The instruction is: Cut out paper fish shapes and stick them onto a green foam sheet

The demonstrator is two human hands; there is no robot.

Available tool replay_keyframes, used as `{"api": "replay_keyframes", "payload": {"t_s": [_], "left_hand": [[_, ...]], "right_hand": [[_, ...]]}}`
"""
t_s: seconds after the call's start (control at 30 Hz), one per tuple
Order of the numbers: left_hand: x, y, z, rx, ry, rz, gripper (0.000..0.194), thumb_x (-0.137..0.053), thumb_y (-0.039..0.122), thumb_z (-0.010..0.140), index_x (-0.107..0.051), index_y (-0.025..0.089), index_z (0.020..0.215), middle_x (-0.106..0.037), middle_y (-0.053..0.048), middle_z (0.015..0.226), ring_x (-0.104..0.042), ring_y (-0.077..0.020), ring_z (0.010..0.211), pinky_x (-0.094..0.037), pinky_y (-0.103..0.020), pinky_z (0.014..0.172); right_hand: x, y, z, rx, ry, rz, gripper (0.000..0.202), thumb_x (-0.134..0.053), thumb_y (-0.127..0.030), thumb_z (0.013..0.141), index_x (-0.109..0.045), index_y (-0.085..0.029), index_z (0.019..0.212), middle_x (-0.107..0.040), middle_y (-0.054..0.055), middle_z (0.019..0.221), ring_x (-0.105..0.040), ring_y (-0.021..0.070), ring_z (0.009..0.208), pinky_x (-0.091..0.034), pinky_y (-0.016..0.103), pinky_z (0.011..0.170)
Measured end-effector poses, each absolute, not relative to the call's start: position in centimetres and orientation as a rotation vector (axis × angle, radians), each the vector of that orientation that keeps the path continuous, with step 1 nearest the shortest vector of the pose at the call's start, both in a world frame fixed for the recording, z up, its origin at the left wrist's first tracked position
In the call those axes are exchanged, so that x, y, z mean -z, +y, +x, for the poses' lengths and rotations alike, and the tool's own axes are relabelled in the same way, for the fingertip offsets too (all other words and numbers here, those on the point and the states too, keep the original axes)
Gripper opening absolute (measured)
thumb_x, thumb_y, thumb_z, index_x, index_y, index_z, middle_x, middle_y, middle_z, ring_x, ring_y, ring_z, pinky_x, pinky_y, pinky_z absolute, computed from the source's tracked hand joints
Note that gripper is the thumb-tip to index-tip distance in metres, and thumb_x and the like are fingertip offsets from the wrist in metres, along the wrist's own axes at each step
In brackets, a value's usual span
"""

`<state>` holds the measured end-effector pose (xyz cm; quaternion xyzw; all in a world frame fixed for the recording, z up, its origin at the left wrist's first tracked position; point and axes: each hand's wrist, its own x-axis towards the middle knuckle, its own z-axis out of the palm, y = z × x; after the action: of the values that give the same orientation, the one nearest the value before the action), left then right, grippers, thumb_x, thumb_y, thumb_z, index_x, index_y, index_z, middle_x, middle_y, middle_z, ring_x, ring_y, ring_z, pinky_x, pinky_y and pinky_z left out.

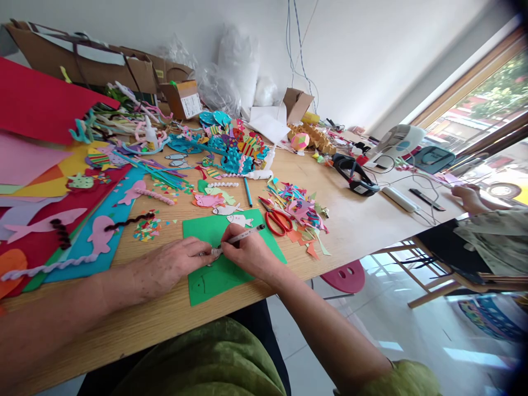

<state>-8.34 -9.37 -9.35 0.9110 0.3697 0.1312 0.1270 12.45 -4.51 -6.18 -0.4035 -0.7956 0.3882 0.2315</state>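
Observation:
A green paper sheet (264,242) lies on the table in front of me, with a dark drawn outline (202,285) near its lower left corner. My right hand (247,250) grips a pen (246,233), its writing end pointing down and left at the sheet. My left hand (175,264) rests on the sheet's left side. Its fingertips are pressed together on a small whitish piece (215,251) by the pen's lower end, mostly covered by fingers. White paper fish (240,220) and red-handled scissors (278,219) lie just beyond my right hand.
Paper scraps (303,206) spread right of the sheet, near a blue pen (247,191). Coloured paper sheets (119,220) with pink fish cutouts (102,234) cover the left. Boxes (181,99) stand at the back. Another person's hand (466,197) is at the far right.

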Motion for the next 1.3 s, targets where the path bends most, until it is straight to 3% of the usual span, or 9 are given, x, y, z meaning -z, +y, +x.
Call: {"api": "replay_keyframes", "payload": {"t_s": [0.4,0.87,1.3], "left_hand": [[9.5,-9.5,-8.1,-0.392,1.167,2.496,0.036,-0.036,0.017,0.095,-0.057,0.026,0.123,-0.061,-0.004,0.121,-0.056,-0.0217,0.109,-0.044,-0.036,0.096],[8.8,-9.6,-8.1,-0.259,1.166,2.615,0.044,-0.030,0.013,0.094,-0.054,0.024,0.129,-0.057,-0.011,0.127,-0.052,-0.0264,0.115,-0.044,-0.040,0.095],[9.3,-9.7,-8.3,-0.287,1.164,2.657,0.050,-0.033,0.008,0.090,-0.050,0.028,0.133,-0.057,-0.008,0.126,-0.053,-0.0244,0.113,-0.046,-0.038,0.093]], "right_hand": [[6.0,-4.8,11.4,-1.094,-2.250,-1.061,0.011,-0.055,-0.010,0.075,-0.051,-0.020,0.070,-0.050,-0.005,0.058,-0.045,0.0105,0.054,-0.032,0.021,0.050],[6.7,-4.8,11.6,-1.081,-2.178,-1.022,0.012,-0.053,-0.010,0.073,-0.049,-0.020,0.069,-0.048,-0.007,0.058,-0.045,0.0101,0.053,-0.032,0.020,0.049],[6.9,-4.8,11.6,-1.024,-2.154,-1.041,0.013,-0.051,-0.009,0.072,-0.047,-0.021,0.067,-0.049,-0.007,0.057,-0.045,0.0101,0.053,-0.032,0.020,0.050]]}}
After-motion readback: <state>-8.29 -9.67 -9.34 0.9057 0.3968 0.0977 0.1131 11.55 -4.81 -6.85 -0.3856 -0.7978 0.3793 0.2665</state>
